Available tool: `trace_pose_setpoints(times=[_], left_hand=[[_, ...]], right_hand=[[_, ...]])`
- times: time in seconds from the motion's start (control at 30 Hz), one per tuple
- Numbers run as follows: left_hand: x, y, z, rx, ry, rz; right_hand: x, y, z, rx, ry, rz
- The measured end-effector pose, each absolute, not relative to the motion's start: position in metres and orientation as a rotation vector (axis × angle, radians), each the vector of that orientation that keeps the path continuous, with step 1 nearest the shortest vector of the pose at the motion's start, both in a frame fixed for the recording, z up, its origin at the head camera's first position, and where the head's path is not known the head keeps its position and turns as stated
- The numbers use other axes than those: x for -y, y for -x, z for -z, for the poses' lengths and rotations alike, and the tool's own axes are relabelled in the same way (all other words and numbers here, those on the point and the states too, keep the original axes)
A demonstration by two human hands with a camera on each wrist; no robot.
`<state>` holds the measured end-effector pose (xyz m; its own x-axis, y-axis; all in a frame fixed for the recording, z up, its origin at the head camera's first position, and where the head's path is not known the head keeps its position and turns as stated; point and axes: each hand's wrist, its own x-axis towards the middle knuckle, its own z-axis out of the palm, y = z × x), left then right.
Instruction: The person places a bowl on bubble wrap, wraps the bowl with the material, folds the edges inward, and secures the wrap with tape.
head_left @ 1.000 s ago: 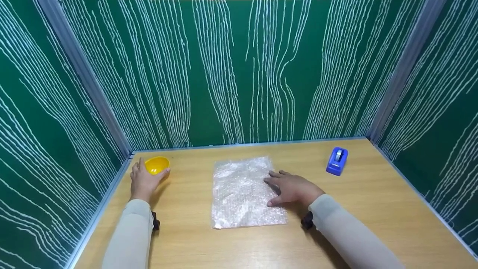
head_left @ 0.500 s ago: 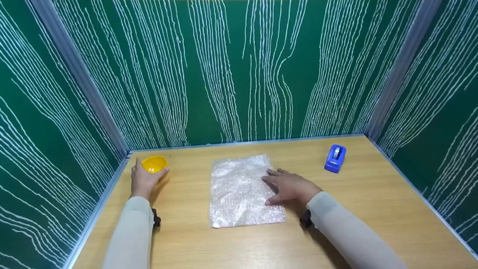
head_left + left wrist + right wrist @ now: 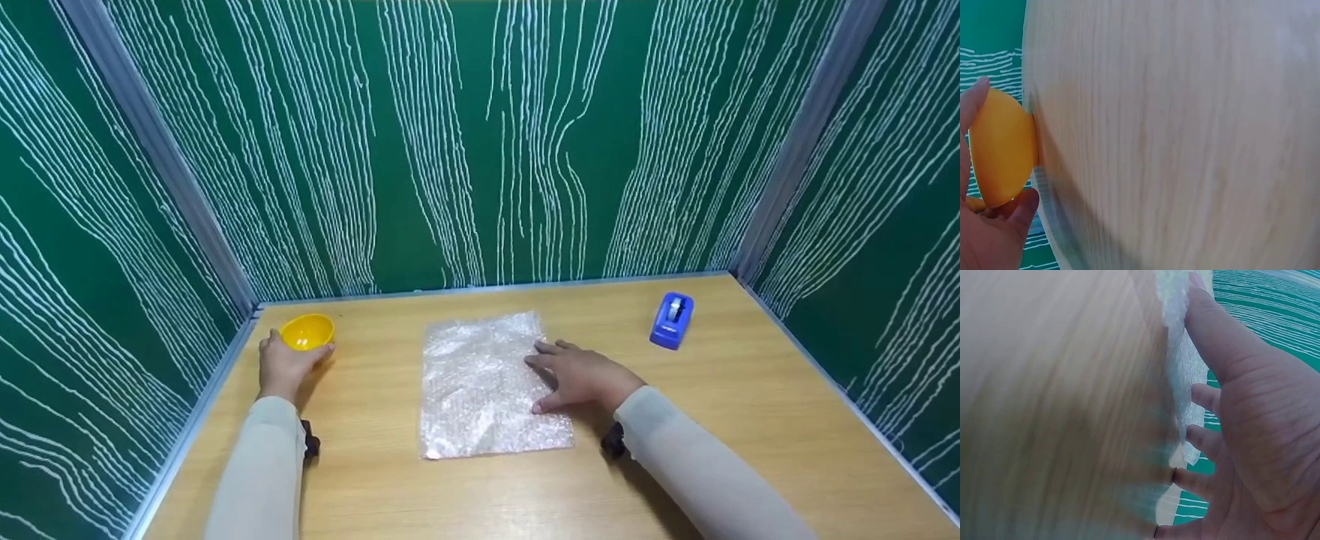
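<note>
At the far left of the table, my left hand (image 3: 286, 369) holds a small yellow bowl (image 3: 307, 332) by its side, thumb on the right and fingers on the left. In the left wrist view the yellow bowl (image 3: 1004, 147) stands mouth-up between thumb and fingers, its foot right at the tabletop. A flat sheet of bubble wrap (image 3: 480, 390) lies mid-table. Spread over its right edge is my right hand (image 3: 589, 377), fingers extended and fingertips at the sheet. The right wrist view shows the bubble wrap (image 3: 1182, 377) under the thumb and first fingers, with other fingertips at the wood.
A blue tape dispenser (image 3: 671, 321) stands at the back right of the wooden table (image 3: 480, 499). Green panels (image 3: 420, 247) with wavy white lines enclose the table behind and on both sides. Dark wrist cameras (image 3: 613, 442) sit under the sleeves.
The left fingers have come slightly lower around the yellow bowl, which looks more level. The head view has shifted a little. The right hand and the bubble wrap have stayed put.
</note>
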<state>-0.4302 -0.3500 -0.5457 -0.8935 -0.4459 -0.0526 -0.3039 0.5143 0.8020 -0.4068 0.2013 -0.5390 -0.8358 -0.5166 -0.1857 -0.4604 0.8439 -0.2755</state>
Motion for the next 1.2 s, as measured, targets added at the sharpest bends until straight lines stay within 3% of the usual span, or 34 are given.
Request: trace_pose_setpoints(times=[0.6,1.2], left_hand=[[0.338,0.417,0.534,2.549,-0.525,1.395],[0.258,0.402,0.507,2.619,-0.193,1.428]], right_hand=[[-0.201,0.407,0.538,-2.761,0.755,0.347],[-0.201,0.406,0.541,-2.768,0.732,0.339]])
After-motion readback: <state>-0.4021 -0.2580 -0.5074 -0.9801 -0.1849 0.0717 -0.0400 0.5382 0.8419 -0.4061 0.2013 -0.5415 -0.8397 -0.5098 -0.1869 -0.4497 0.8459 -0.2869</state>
